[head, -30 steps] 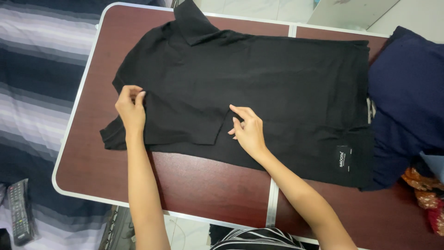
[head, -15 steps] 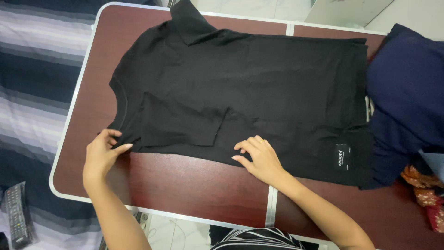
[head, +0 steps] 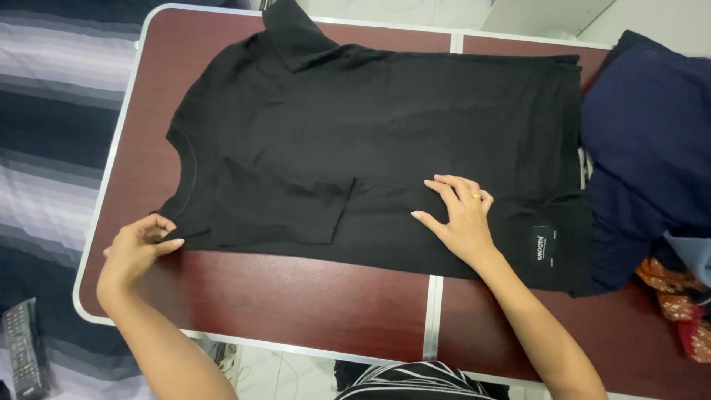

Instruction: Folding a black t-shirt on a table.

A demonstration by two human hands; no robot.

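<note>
Pinching the black t-shirt at its near collar corner, the left hand grips fabric; the right hand lies flat, fingers spread, on the shirt's near edge.

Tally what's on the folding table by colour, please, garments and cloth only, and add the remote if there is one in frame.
Black: 1, the black T-shirt spread flat on the table
Navy: 1, the navy garment at the table's right end
Orange patterned: 1, the patterned cloth at the right edge
Remote control: 1, off the table, lower left
Total: 4
</note>
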